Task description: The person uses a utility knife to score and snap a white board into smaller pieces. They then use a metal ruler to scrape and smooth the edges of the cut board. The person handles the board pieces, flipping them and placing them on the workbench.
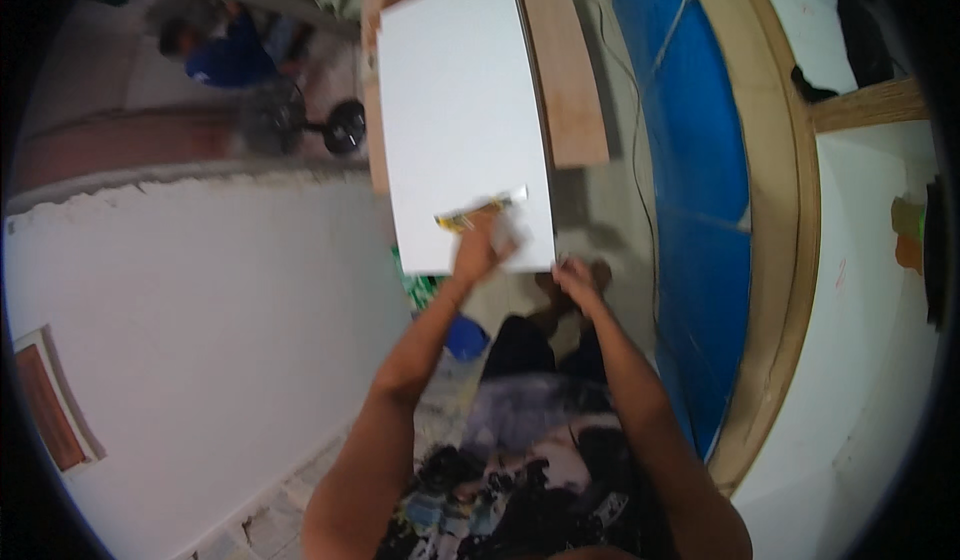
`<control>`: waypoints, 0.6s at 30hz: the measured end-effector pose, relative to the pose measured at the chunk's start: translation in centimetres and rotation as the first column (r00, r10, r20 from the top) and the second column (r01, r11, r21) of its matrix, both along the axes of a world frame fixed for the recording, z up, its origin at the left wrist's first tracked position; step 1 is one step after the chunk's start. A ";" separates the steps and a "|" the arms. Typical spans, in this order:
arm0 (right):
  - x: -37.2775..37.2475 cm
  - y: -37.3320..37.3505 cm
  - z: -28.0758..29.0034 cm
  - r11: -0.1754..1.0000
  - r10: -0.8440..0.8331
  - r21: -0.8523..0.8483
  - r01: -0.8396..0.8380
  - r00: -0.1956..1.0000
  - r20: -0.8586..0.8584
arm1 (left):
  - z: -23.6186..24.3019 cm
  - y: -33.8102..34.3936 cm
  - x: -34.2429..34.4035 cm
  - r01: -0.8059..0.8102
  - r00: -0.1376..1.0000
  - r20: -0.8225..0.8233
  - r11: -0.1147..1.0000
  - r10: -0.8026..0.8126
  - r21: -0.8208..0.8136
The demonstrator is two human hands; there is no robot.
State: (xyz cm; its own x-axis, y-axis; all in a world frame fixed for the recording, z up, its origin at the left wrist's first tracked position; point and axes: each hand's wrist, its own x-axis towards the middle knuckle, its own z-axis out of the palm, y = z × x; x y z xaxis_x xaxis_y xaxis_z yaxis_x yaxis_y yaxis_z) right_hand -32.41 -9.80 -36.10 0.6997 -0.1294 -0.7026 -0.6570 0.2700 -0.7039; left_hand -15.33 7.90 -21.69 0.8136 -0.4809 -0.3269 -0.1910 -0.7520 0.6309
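A large white board [460, 110] lies lengthwise in front of me. Over its near part is my left hand [483, 247], blurred by motion, with its fingers closed round a long, thin yellow-and-silver tool [470, 214]. That tool slants across the white surface; its exact kind is too blurred to tell. At the board's near right corner, my right hand [577, 278] has its fingers closed on the edge, gripping the board there.
Wooden planks or a bench [568, 70] support the board. To the right stands a blue panel [690, 160] in a wooden frame, with a cable [640, 130] on the floor beside it. A white wall [220, 340] rises left. Another person [225, 55] and a fan-like object [345, 127] are far left. A blue bucket [465, 340] sits below.
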 end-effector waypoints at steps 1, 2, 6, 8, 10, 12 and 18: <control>0.9 0.5 1.9 0.999 -0.008 -0.051 0.005 0.998 -0.054 | -0.9 3.1 1.3 -0.089 0.909 0.406 0.996 0.094 -0.032; 1.3 -0.8 2.1 0.995 0.020 -0.097 -0.027 0.997 -0.072 | -0.1 3.2 3.2 -0.230 0.876 0.428 0.973 0.222 -0.034; 0.1 -3.9 3.4 0.872 -0.146 -0.435 0.224 0.968 0.206 | -0.5 3.9 6.2 -0.150 0.893 0.447 0.973 0.057 0.176; 2.9 -5.0 7.8 0.875 -0.019 -0.471 0.108 0.982 0.190 | 0.2 3.3 6.0 -0.055 0.939 0.338 0.940 -0.066 0.336; 5.0 -5.6 8.9 0.678 0.318 -0.735 0.015 0.895 0.311 | -1.2 3.8 6.1 0.056 0.908 0.361 0.915 -0.213 0.399; 7.5 -5.4 10.2 0.546 0.525 -0.838 -0.013 0.785 0.329 | -2.4 4.6 5.5 0.050 0.920 0.353 0.941 -0.174 0.333; 7.7 -5.9 6.7 0.732 0.411 -0.674 -0.102 0.855 0.317 | 2.0 1.8 -4.7 -0.260 0.962 0.033 0.948 0.270 -0.182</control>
State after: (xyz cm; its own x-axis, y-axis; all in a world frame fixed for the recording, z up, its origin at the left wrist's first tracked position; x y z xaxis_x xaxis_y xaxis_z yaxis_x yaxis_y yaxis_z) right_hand -24.68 -15.66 -29.39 0.9689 -0.1890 -0.1596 -0.2305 -0.4555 -0.8599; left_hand -20.05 9.66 -19.66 0.9342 -0.2907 -0.2069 -0.0392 -0.6599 0.7504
